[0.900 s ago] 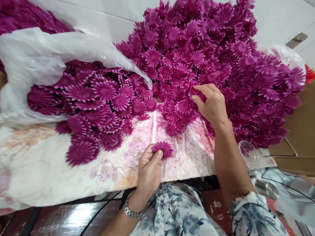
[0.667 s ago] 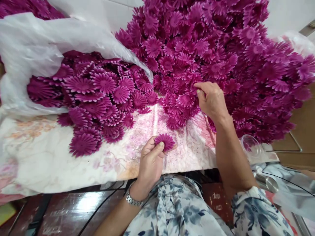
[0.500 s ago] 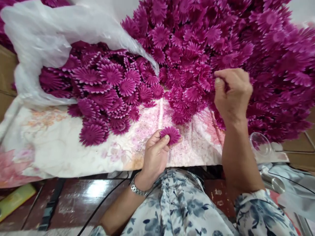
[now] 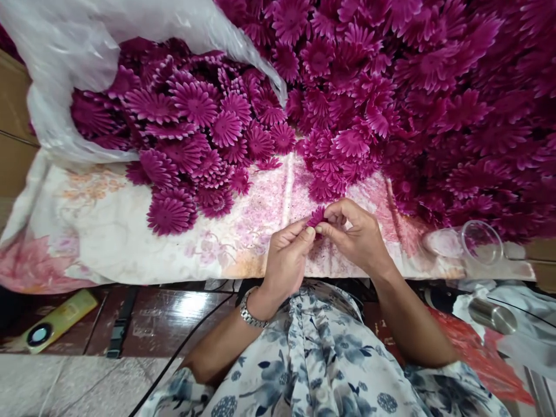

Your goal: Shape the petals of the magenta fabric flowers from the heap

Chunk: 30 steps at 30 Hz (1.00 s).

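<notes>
In front of my body, low over the floral cloth (image 4: pixel 247 231), both hands meet at one small purple artificial flower (image 4: pixel 317 215). My left hand (image 4: pixel 289 252), with a metal watch on its wrist, pinches the flower between thumb and fingers. From the other side, my right hand (image 4: pixel 358 234) grips its edge with thumb and forefinger, the other fingers curled. Part of the flower is hidden behind the fingertips. Beyond the hands lies a loose heap of similar flowers (image 4: pixel 321 116). Stacked flowers (image 4: pixel 169 213) spill out toward the left.
A white plastic bag (image 4: pixel 78 98) lies open around the stacked flowers at left. A clear round container (image 4: pixel 481 243) sits at the cloth's right end, with a metal cylinder (image 4: pixel 493 315) below it. A yellow object (image 4: pixel 65 321) and a black buckle strap (image 4: pixel 121 324) lie lower left.
My right hand has come down from the flower heap to the left hand and now grips the flower too. The view has shifted slightly, and the flower appears turned in my fingers.
</notes>
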Tool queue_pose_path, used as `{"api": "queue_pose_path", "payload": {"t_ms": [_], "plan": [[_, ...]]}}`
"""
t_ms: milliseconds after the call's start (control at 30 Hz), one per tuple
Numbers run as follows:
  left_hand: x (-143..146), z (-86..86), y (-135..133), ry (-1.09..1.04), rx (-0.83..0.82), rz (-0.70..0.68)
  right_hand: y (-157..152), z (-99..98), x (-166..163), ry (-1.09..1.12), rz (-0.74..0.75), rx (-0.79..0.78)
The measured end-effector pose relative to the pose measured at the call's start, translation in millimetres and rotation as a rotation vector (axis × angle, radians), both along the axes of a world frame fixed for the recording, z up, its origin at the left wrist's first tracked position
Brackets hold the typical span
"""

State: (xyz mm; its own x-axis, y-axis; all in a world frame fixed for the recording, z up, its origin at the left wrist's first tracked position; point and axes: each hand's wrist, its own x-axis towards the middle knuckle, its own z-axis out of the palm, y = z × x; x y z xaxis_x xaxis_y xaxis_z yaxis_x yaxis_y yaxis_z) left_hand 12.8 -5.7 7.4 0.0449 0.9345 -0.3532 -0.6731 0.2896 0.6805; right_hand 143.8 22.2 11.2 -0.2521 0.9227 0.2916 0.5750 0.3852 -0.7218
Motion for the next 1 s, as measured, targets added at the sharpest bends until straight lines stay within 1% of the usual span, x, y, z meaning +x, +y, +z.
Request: {"api": "queue_pose_path", "payload": {"t_ms": [67,167,300,400,533,600,700,767,867,1000], "plan": [[2,-0.3,-1,0.041,0.045,-0.009,-2,1.2,0,0.044,-0.026,-0.018],[4,-1.7,-2,0.084,0.061,0.002,-5,1.5,-1,0.059,-0.041,0.033],[6,-6.2,-4,0.136,0.056,0.01,-7,-0.9,-2,0.012,-0.054,0.126],[7,-9.7,-5,0.164,0.073,0.018,-10,-0.9,-2,-0.025,-0.072,0.149],[8,-10.0,-4,0.178,0.071,0.102,-13,2.4,-1,-0.013,-0.06,0.134],[9,-8.0,-4,0.171,0.058,0.12,-14,3.3,1,-0.003,-0.054,0.106],[10,-4.7,-5,0.157,0.049,0.066,-13,1.9,3,0.035,-0.072,0.037],[11,-3.6,-6,0.129,0.038,0.014,-12,-0.2,4,0.06,-0.095,0.035],[12,-3.0,-7,0.106,0.007,-0.01,-13,-2.4,4,0.046,-0.102,0.1],[15,-2.4,-8,0.105,-0.026,0.036,-14,-3.5,5,-0.004,-0.07,0.204]]}}
